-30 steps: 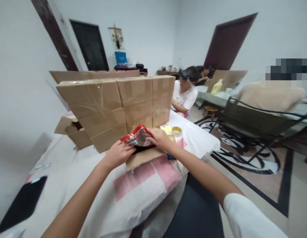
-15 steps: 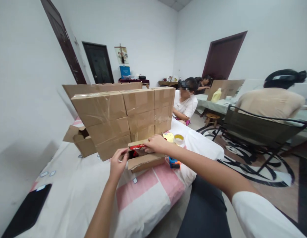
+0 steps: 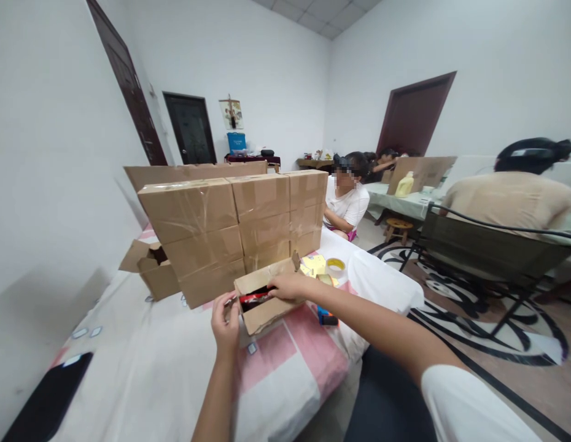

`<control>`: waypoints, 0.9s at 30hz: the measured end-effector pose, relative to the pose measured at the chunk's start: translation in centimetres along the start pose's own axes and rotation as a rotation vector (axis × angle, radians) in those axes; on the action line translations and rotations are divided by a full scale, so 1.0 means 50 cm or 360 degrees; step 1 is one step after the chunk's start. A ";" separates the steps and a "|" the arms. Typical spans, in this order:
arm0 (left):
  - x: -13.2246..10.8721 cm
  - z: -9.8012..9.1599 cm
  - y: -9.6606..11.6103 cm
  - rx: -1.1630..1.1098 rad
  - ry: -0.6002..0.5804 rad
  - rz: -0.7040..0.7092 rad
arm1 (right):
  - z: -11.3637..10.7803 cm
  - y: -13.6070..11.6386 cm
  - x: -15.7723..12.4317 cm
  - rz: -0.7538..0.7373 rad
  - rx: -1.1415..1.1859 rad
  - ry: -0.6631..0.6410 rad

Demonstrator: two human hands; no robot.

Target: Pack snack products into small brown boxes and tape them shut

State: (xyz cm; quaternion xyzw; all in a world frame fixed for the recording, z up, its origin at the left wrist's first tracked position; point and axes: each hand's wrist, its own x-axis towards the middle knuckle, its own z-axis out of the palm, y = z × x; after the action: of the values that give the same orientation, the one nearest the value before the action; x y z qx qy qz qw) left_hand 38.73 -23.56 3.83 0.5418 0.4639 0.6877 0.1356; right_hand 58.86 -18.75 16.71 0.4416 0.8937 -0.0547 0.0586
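Observation:
A small open cardboard box (image 3: pixel 266 318) lies on the bed-like surface, its flaps raised. Red packaging (image 3: pixel 254 299) shows inside it, partly in shadow. My left hand (image 3: pixel 225 320) is at the box's left end, with thumb and fingers curled around the end flap. From the right, my right hand (image 3: pixel 288 286) reaches over the opening, its bent fingertips dipping inside beside the red packaging. What those fingertips hold is hidden. Close to my right forearm are a blue and orange tape dispenser (image 3: pixel 328 316) and a roll of tape (image 3: pixel 335 265).
Behind the open box stands a wall of taped cardboard boxes (image 3: pixel 260 199). Another open carton (image 3: pixel 159 276) is to its left. Yellow paper (image 3: pixel 313 265) lies near the tape. A dark flat object (image 3: pixel 50 396) is at lower left. A person in white (image 3: pixel 347 202) sits beyond the boxes.
The red packaging sits lower in the box, and the far flap now stands up. My right fingers have dipped inside. The view has tilted up slightly.

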 end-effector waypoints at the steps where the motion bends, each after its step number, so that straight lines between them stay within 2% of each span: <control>1: -0.003 0.004 0.001 -0.0025 0.0036 -0.0031 | 0.007 0.002 -0.011 0.0019 -0.0003 0.0094; 6: -0.007 0.023 0.012 -0.0255 0.0154 -0.0316 | 0.023 0.030 -0.048 -0.0028 -0.0010 0.0565; 9: -0.004 0.028 0.024 -0.0245 0.0206 -0.0458 | 0.030 0.060 -0.052 0.0177 0.0099 0.0770; 12: -0.001 0.030 0.041 -0.0221 0.0217 -0.0494 | 0.043 0.087 -0.049 0.0413 0.0318 0.0803; 16: -0.003 0.025 0.068 -0.0220 0.0175 -0.0444 | 0.058 0.106 -0.047 0.0336 0.0479 0.0767; 19: -0.010 0.001 0.092 -0.0207 0.0116 -0.0372 | 0.065 0.105 -0.060 0.0282 0.0527 0.0782; 22: -0.019 -0.042 0.118 -0.0180 0.0007 -0.0296 | 0.072 0.098 -0.087 0.0256 0.0560 0.0803; 27: -0.026 -0.111 0.142 -0.0146 -0.0342 -0.0187 | 0.082 0.089 -0.119 0.0199 0.0689 0.0823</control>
State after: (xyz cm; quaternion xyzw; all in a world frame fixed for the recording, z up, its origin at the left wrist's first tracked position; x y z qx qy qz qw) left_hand 36.64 -30.96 8.72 0.5775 0.4457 0.6370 0.2490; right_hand 66.22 -21.35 13.38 0.4969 0.8178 -0.1255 -0.2618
